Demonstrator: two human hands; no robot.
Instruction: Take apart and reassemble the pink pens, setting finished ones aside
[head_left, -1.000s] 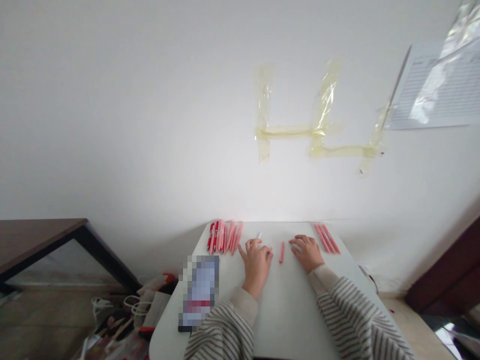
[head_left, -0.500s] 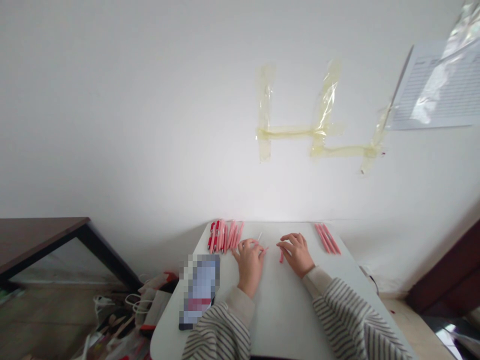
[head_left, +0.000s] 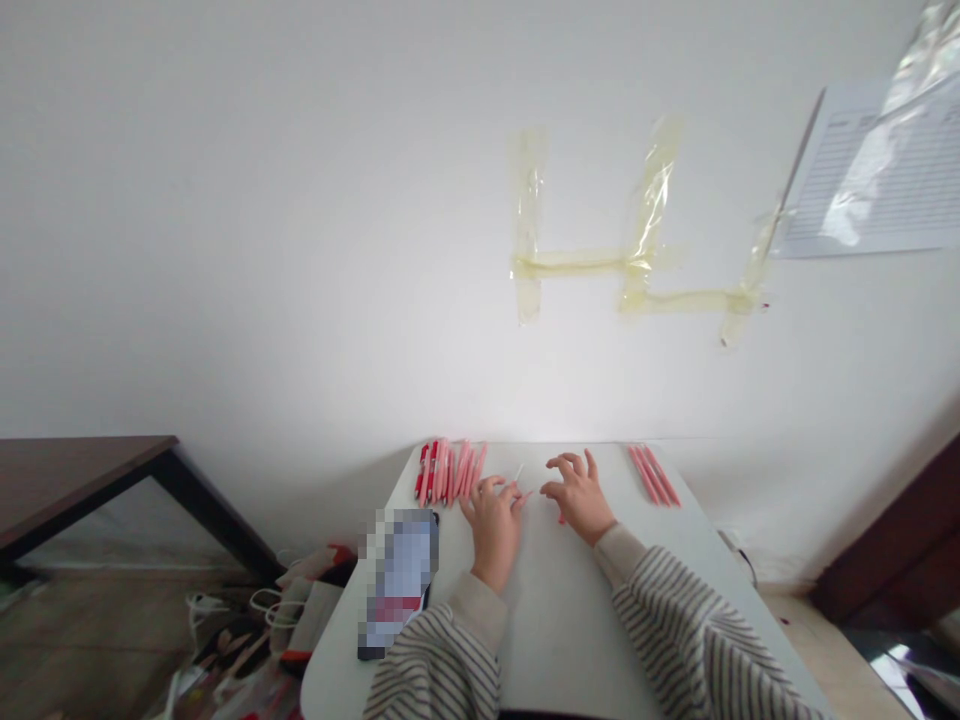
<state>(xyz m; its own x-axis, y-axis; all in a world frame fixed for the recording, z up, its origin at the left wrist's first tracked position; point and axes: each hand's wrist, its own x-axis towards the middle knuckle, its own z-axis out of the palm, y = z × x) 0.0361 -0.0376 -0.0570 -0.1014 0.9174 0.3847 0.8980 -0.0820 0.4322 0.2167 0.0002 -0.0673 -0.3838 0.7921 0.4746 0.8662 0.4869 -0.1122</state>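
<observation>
My left hand is closed in a pinch on a slim pink pen part, whose tip sticks out to the right of the fingers. A thin whitish stick shows just beyond those fingertips; whether it is held or lies on the table, I cannot tell. My right hand hovers over the table with fingers apart and nothing visible in them. Under its thumb side lies a short pink piece, mostly covered by the hand. Left of my left hand is a row of pink and red pens.
Several pink pen barrels lie at the white table's back right. A phone, blurred out, rests along the left edge. The wall borders the back. Bags and cables are on the floor at left.
My right hand has shifted slightly left, toward my left hand, and its fingers have spread and lifted. The left hand keeps its pinch, nearly in place.
</observation>
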